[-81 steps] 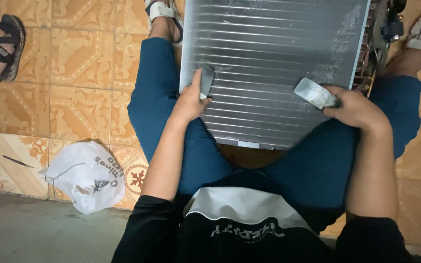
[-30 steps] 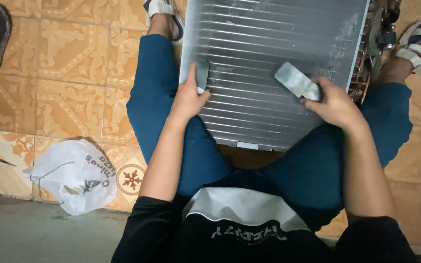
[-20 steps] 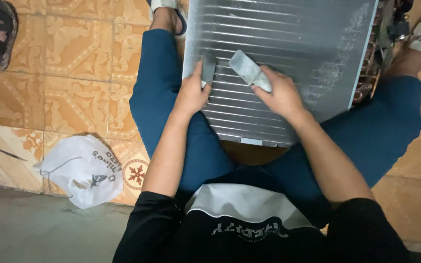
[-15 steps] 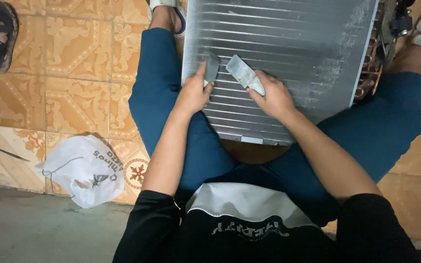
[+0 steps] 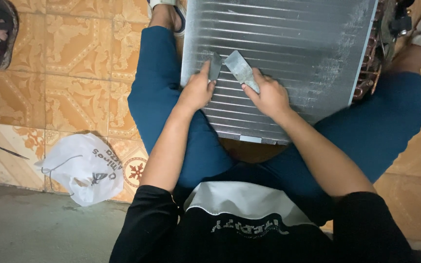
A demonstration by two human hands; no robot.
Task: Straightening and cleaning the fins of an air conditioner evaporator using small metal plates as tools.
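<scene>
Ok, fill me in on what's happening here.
A person sits on the tiled floor with a finned metal coil panel across their knees. The left hand holds a small flat metal blade against the fins; the right hand holds a wider one beside it. A white plastic bag lies at their left.

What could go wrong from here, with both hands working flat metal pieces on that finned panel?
The thin fins of the panel could bend under the metal piece in the right hand. The left hand and its smaller piece sit close by, so a slip might nick fingers. The panel only rests on the lap and could slide.
</scene>
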